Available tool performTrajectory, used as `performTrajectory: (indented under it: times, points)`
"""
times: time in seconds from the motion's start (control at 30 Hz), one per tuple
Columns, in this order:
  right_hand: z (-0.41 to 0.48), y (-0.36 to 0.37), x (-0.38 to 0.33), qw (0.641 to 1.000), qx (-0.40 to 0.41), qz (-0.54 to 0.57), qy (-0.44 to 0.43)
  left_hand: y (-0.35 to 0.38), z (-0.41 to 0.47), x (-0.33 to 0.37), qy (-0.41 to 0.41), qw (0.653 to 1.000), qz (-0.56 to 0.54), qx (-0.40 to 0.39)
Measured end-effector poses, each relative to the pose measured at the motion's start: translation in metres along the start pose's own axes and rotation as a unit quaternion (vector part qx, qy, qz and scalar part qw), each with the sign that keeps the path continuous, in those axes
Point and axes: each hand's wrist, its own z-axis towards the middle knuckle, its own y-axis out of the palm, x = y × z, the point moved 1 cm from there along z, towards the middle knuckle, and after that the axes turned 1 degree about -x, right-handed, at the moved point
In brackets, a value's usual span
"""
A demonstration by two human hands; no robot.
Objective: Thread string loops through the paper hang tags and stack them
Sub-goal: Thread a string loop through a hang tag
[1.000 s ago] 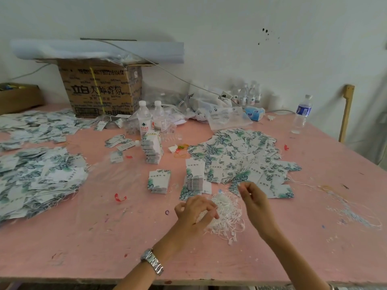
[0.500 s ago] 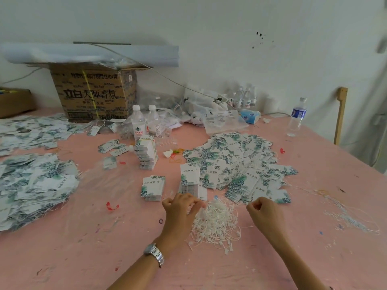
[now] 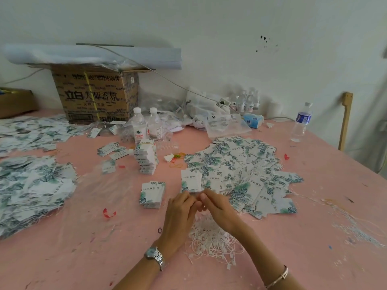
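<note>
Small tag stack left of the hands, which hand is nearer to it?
Left. The left hand sits just right of the small tag stack; the right hand is farther right.

Things on the table [image 3: 272,258], by count.

- **Neat stacks of hang tags: three.** A tall stack [image 3: 146,158], a short stack [image 3: 151,194] and a front stack [image 3: 190,181].
- **Loose heaps of tags: three.** A near heap [image 3: 31,185] and a far heap [image 3: 31,130] lie along the left edge, and a wide heap [image 3: 240,168] lies right of centre.
- **Tangles of string loops [image 3: 209,237]: one.**
- **Hands: two.** The left hand [image 3: 180,214] has one wristwatch [image 3: 154,255]; the right hand [image 3: 219,212] has one bracelet [image 3: 278,277].
- **Cardboard boxes: two.** A large box [image 3: 94,95] and a low box [image 3: 14,101].
- **Water bottles:** a central pair [image 3: 146,124], a single bottle [image 3: 301,122] near the right edge, and a blurred cluster [image 3: 245,101] at the back edge, apparently four.
- **Red scraps: three.** [image 3: 109,213], plus two smaller ones.
- **Tissue packs [image 3: 253,120]: one.**
</note>
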Motion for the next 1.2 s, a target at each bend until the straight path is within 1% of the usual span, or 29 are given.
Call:
performTrajectory:
  times: [0.07,0.23,0.37,0.47,0.53,0.6,0.63,0.73,0.8,1.03,1.2]
  points:
    - [0.001,0.001,0.006,0.999,0.014,0.031,0.008,0.000,-0.003,-0.001,0.003,1.000,0.024,0.020]
    - [-0.003,0.000,0.017,0.992,0.015,0.124,0.030,0.000,-0.008,-0.003,-0.002,0.999,0.046,0.028]
    - [-0.004,-0.003,0.018,0.989,0.016,0.149,0.018,0.000,-0.009,-0.004,0.019,0.999,0.039,0.026]
    - [-0.006,-0.003,0.020,0.985,0.025,0.168,0.005,0.000,-0.010,-0.004,0.017,0.999,0.018,0.035]
    - [-0.007,-0.004,0.023,0.981,0.048,0.189,0.009,-0.002,-0.009,-0.006,0.000,0.997,0.012,0.071]
    - [-0.008,-0.005,0.027,0.974,0.077,0.210,0.024,-0.006,-0.005,-0.010,-0.030,0.992,0.038,0.119]
    - [-0.009,-0.006,0.029,0.971,0.088,0.220,0.033,-0.008,-0.003,-0.013,-0.041,0.989,0.062,0.131]
    - [-0.009,-0.009,0.033,0.962,0.113,0.242,0.047,-0.009,0.000,-0.022,-0.034,0.985,0.135,0.103]
    - [-0.008,-0.009,0.034,0.960,0.121,0.249,0.050,-0.009,0.001,-0.026,-0.036,0.983,0.157,0.085]
    - [-0.007,-0.006,0.032,0.960,0.111,0.251,0.061,-0.014,0.003,-0.029,-0.029,0.987,0.130,0.089]
    - [-0.007,-0.006,0.032,0.957,0.117,0.254,0.072,-0.016,0.003,-0.027,-0.007,0.984,0.141,0.113]
